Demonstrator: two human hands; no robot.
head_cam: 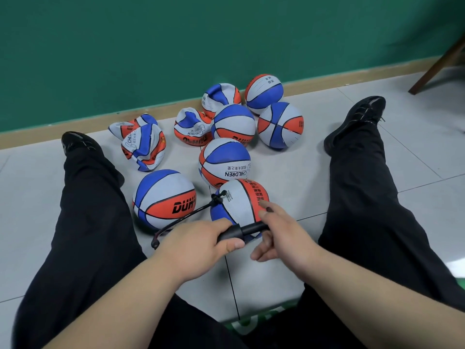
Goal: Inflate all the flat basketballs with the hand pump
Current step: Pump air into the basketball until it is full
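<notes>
I sit on the floor with legs spread. A black hand pump (242, 230) lies across my hands: my left hand (198, 245) grips its barrel, my right hand (279, 230) holds the handle end. Its thin hose (186, 217) loops up to a needle in the nearest red, white and blue basketball (240, 201). Several round balls lie around, one at my left knee (163, 197), one behind (224, 162). Crumpled flat balls lie at the back left (144, 146), near the wall (192, 127) and farther back (220, 95).
A green wall with a tan skirting board (100, 122) runs behind the balls. My legs in black trousers and dark shoes (357, 119) frame the pile. A wooden furniture leg (437, 66) stands at the far right. Grey floor tiles lie beneath.
</notes>
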